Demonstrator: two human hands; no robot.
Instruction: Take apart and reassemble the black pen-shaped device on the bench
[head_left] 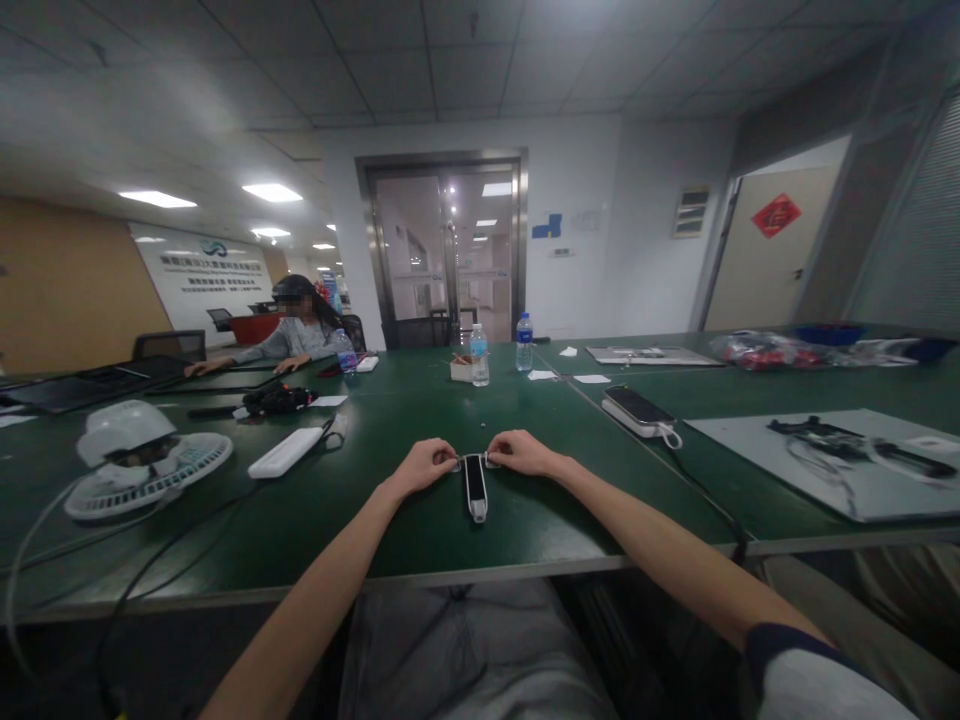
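A slim black-and-white electronic device [475, 487] lies lengthwise on the green table [390, 530], its far end between my hands. My left hand [424, 467] and my right hand [521, 452] come in from either side. Their fingertips pinch small white pieces at the device's far end, close together. The pieces look like a thin strap or clip, but they are too small to tell. My fingers hide part of that end. The near end of the device rests on the tabletop.
To my left stand a white desk fan [142, 460] and a white power bank [285, 452], with black cables nearby. To my right lie a black-and-white device [637, 412] and a grey mat [832, 462] holding black parts. A seated co-worker [300, 335] is at the far end.
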